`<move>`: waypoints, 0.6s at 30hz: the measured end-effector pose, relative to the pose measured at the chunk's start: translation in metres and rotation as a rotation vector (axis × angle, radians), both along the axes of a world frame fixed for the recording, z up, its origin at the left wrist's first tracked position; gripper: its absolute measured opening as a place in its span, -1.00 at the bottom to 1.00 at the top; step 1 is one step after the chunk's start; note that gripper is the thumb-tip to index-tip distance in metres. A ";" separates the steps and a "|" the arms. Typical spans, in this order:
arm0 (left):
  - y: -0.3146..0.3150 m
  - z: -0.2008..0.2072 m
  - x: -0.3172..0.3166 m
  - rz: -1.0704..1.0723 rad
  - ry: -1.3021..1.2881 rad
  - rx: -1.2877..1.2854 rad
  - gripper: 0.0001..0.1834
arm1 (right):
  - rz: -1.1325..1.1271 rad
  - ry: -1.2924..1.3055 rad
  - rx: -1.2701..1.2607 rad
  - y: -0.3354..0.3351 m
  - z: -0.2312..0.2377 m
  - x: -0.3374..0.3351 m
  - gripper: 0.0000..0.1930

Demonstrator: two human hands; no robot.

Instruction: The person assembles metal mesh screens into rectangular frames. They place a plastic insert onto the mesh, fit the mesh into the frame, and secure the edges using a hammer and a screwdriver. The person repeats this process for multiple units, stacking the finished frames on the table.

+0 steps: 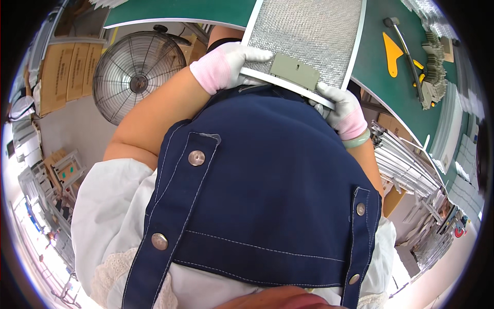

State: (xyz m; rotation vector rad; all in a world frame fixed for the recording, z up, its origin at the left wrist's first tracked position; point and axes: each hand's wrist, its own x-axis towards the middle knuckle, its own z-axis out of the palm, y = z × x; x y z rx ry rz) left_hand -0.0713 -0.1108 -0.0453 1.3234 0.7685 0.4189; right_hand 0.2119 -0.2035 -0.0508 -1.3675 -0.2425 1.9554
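I see left hand (226,66) closed on mesh filter panel (309,36) near edge | right hand (342,109) gripping its near-right corner | panel overhangs green table (381,67) front edge

A: Which packages do we find here?

B: We find flat brown cardboard boxes (64,72) at the far left, standing upright side by side against the wall, just left of a round wire floor fan (135,77). Their faces are plain tan with faint dark print that we cannot make out.

A: Anything else in cardboard?

B: We see a smaller brown carton (193,50) behind the fan's right edge, partly hidden, and another brown box (393,125) under the right end of the green table (391,87).

A: Any signs, labels or screens?

B: We can tell none apart.
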 end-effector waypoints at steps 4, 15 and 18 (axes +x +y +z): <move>0.003 0.020 0.002 0.264 -0.013 -0.535 -0.50 | 0.042 -0.185 0.049 -0.005 0.020 0.002 -0.72; 0.025 0.005 0.003 0.171 0.244 0.057 -0.56 | -0.033 -0.307 0.454 -0.009 -0.001 0.015 -0.63; 0.035 0.050 0.005 0.148 0.320 0.137 -0.54 | 0.090 -0.321 0.371 -0.011 0.010 0.017 -0.62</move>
